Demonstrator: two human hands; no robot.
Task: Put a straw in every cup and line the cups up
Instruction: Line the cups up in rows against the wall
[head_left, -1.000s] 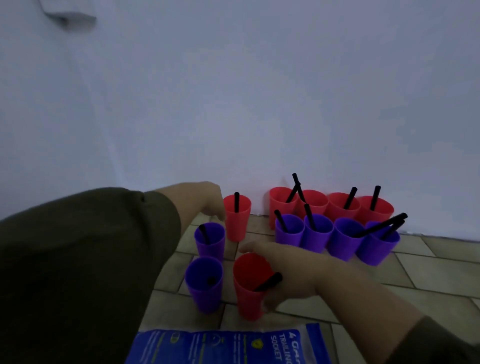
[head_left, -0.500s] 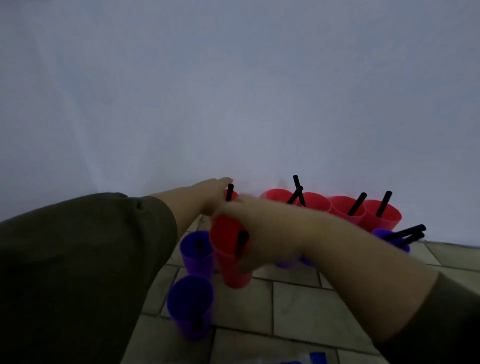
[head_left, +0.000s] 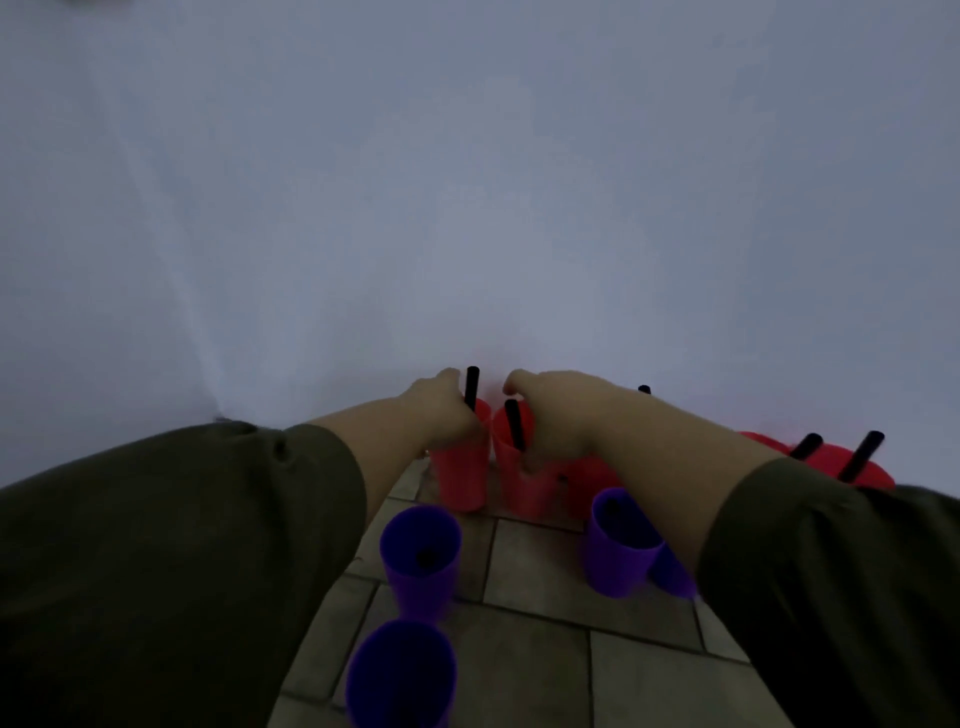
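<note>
Head view: a tiled floor meets a pale wall. The light is dim and the picture is soft.
Left hand: its fingers curl round the top of the left red cup and grip it at the rim.
Left red cup: it stands upright at the floor's far edge, close to the wall. A black straw rises straight out of it, touching the fingers.
Right hand: its fingers hook over the rim of the second red cup and hold it.
Second red cup: it sits just to the right of the left red cup, at the same far edge, and leans slightly. I cannot tell whether its base rests on the floor. The second straw stands inside it.
Row of red cups: they sit further right along the far edge, mostly hidden behind the right forearm. Two slanted straws stick out of them.
Middle purple cup: it stands upright, nearer than the left red cup, and something dark shows inside.
Near purple cup: it is closest to the camera, just in front of the middle purple cup, and its contents are not visible.
Right purple cup: it sits in front of the second red cup, partly under the right forearm.
Sleeves: dark olive, filling both lower corners.
</note>
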